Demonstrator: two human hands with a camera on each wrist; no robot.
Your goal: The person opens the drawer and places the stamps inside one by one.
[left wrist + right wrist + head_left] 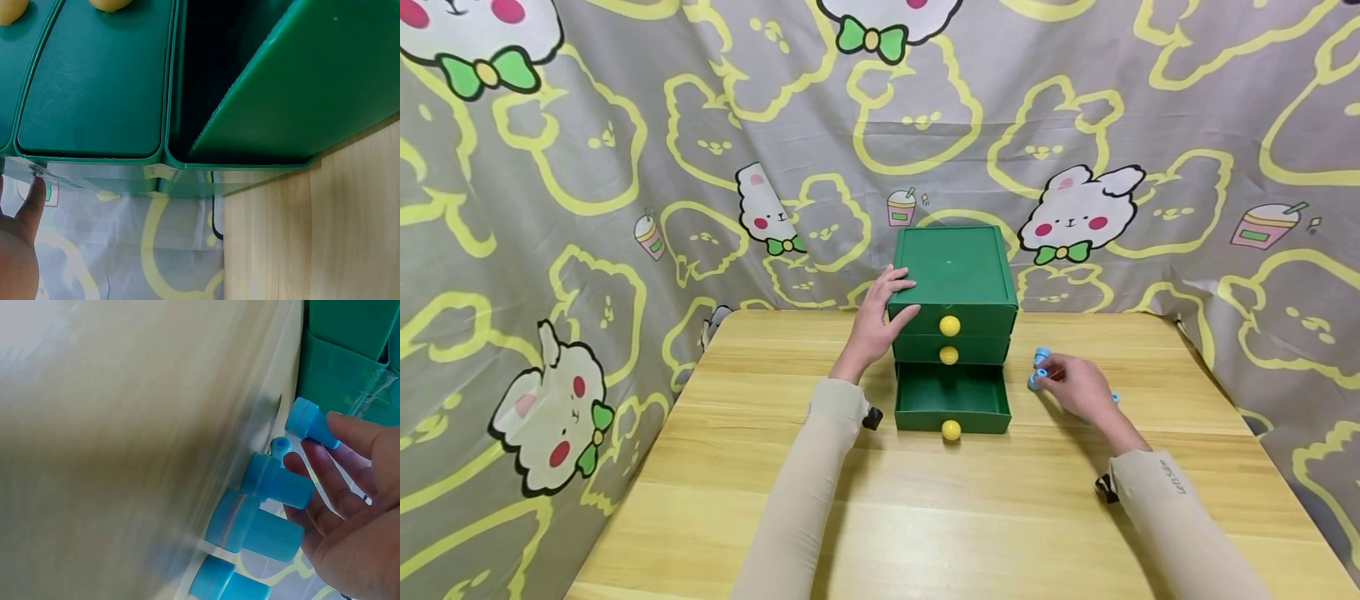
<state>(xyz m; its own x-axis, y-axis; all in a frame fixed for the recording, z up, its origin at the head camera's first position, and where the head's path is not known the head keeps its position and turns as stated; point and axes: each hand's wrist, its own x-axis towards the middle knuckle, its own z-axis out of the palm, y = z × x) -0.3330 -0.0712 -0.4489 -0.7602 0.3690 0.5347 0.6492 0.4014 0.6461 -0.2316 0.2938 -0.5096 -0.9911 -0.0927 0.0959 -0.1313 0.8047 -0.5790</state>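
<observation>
A green cabinet of three drawers (951, 262) with round yellow knobs stands at the back middle of the table. Its bottom drawer (917, 422) is pulled out; the upper two are closed. Against the cabinet's upper left side rests my left hand (874, 321), its fingers spread and fairly straight. To the right of the cabinet, my right hand (1078, 387) pinches a small blue toy stamp (303, 419) between thumb and fingertips. Several more blue stamps (256, 525), each wider at one end, stand on the table beside and under that hand.
The wooden table (917, 517) reaches to a grey curtain (820, 125) with yellow outlines and rabbit prints, which hangs behind and on both sides. Over the table's front part, both sleeved forearms extend. The pulled-out drawer juts toward the front between them.
</observation>
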